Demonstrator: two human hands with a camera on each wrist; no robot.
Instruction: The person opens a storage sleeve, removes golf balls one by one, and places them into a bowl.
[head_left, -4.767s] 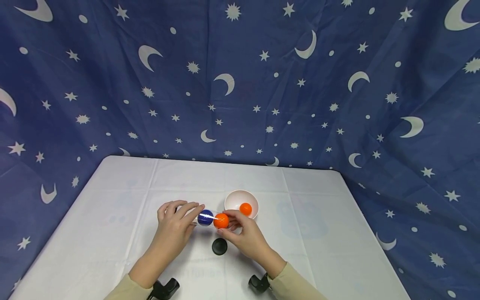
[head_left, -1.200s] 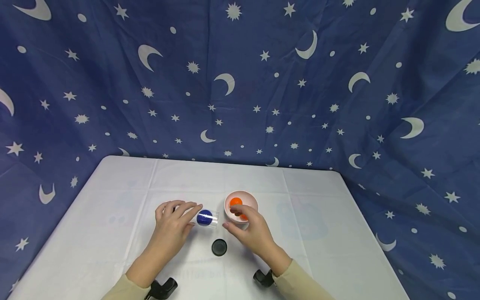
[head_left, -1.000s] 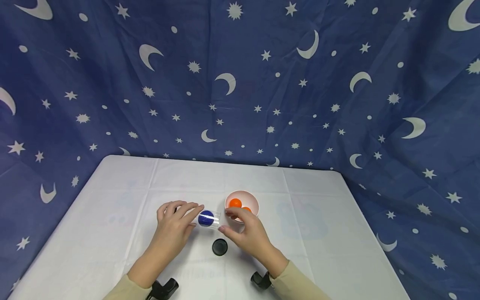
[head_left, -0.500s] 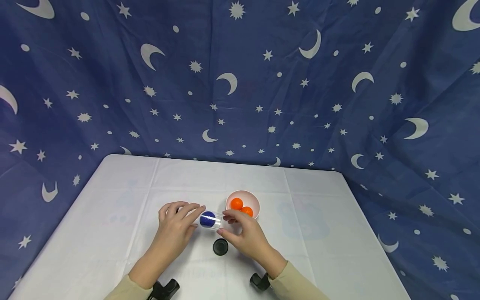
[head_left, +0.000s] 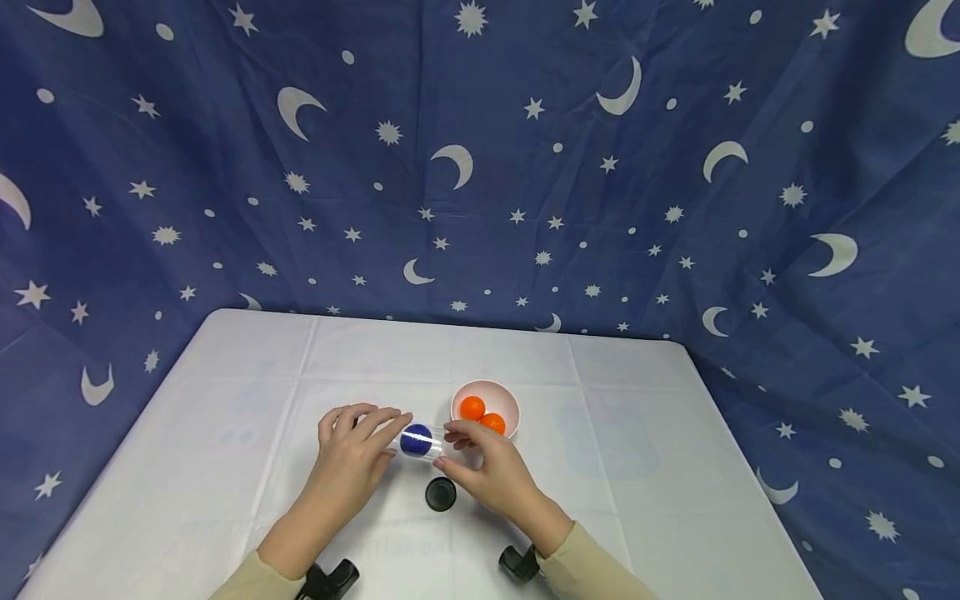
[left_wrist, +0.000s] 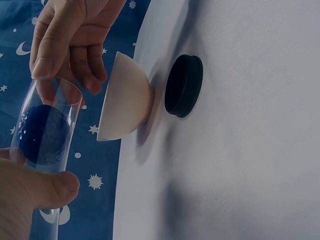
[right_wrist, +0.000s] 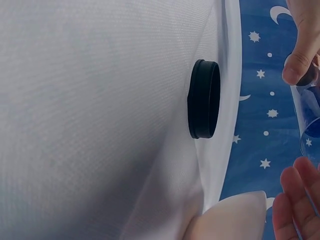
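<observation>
My left hand (head_left: 352, 450) grips a clear tube (head_left: 435, 442), its thumb (left_wrist: 62, 189) along the wall in the left wrist view. Inside the tube sits a dark blue ball (head_left: 416, 440). At the tube's right end is my right hand (head_left: 487, 467), thumb and fingertips spread about the rim. The right thumb (left_wrist: 42, 67) overlaps that rim in the left wrist view; how firmly it touches, I cannot tell. Right-hand fingers (right_wrist: 295, 200) look fairly straight in the right wrist view. Behind the right fingertips, a pale pink bowl (head_left: 506, 398) holds two orange balls (head_left: 472, 408).
A round black cap (head_left: 440, 494) lies on the white tablecloth (head_left: 637, 433), just in front of the tube. Black wrist mounts (head_left: 330, 578) hang below both forearms. A blue curtain with moons and stars (head_left: 480, 167) rises behind the table.
At first an orange ball was between my right fingers at the tube's end; it now lies in the bowl beside the other. My right hand has come back left to the tube's rim.
</observation>
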